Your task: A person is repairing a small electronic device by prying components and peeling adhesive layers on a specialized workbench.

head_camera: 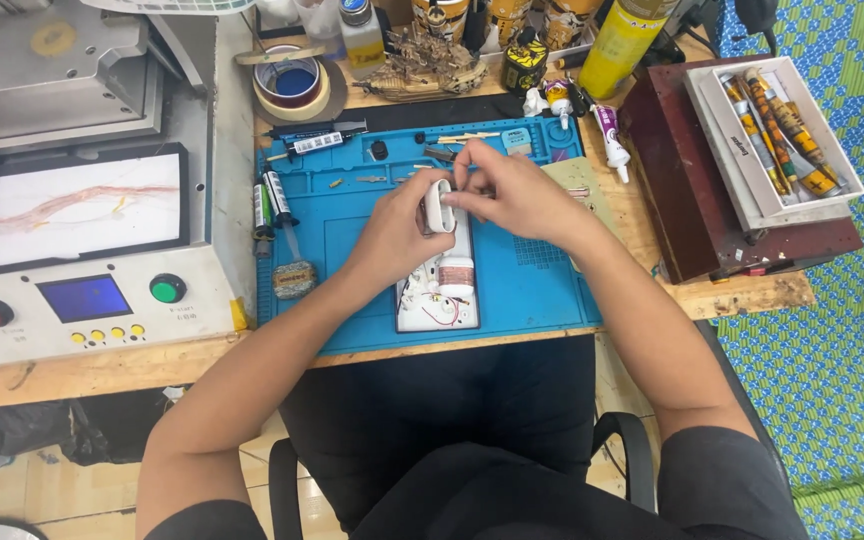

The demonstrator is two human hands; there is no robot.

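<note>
Two hands meet over a blue mat point(542, 290) on a wooden bench point(102, 372), both closed on a small white case point(439, 205). The left hand point(397, 232) wraps it from the side, fingers curled and thumb against the near face; the right hand point(512, 193) pinches its upper edge between thumb and forefinger, the other fingers folded. The case is held just above the mat, over a white tray point(436, 300) that carries a copper coil point(457, 272) and some thin red wires point(440, 316), apparently loose parts. By that showing, the work looks to be in its middle: the inner parts lie out on the tray and not in the case, so the piece seems opened and not yet put back together, though whether the case is whole or one half cannot be told. Along the mat's far edge lie tweezers point(441, 154) and small bits; two pens point(270, 198) and a brush point(294, 270) lie at its left edge. Left of the mat stands a grey machine point(82, 200) with a screen, a red button and a green one. A white glue tube point(609, 135) lies to the right, beside a dark box point(692, 200) bearing a tray of paint tubes point(777, 130).
</note>
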